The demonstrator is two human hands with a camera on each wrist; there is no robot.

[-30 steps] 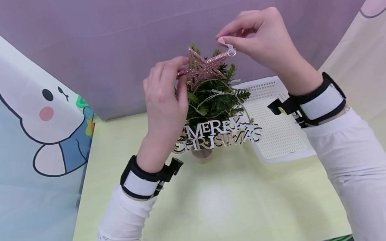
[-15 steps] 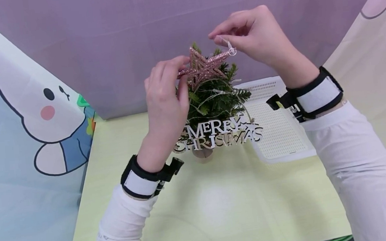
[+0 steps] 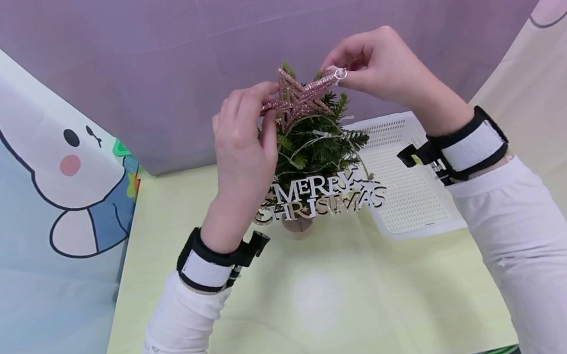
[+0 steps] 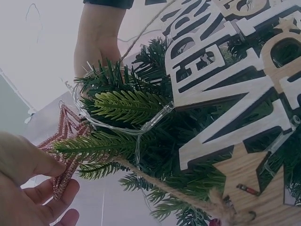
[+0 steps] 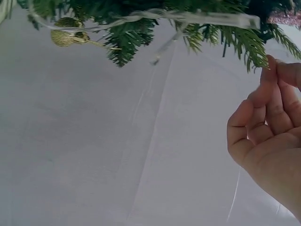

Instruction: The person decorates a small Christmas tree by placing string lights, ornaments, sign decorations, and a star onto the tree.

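Note:
A pink glitter star ornament [image 3: 302, 98] lies against the top of a small Christmas tree [image 3: 316, 149]. My left hand [image 3: 242, 138] grips the star's left point between thumb and fingers; the left wrist view shows the thumb pressed on the glittery star [image 4: 61, 181]. At the star's right point is a clear ring [image 3: 340, 74] with a bit of white string. My right hand [image 3: 380, 70] pinches that string right beside the ring. In the right wrist view the thumb and forefinger of my right hand [image 5: 268, 113] meet just below a branch tip.
A wooden "Merry Christmas" sign [image 3: 323, 196] hangs on the tree's front by twine [image 4: 164, 190]. Clear light wire [image 4: 138, 132] winds through the branches. A gold ornament [image 5: 68, 33] hangs on the tree. Behind it to the right stands a white perforated basket [image 3: 406, 189].
My right hand first shifts slightly left, then comes down, bringing its fingertips and the string close to the ring. My left hand and the star stay almost still.

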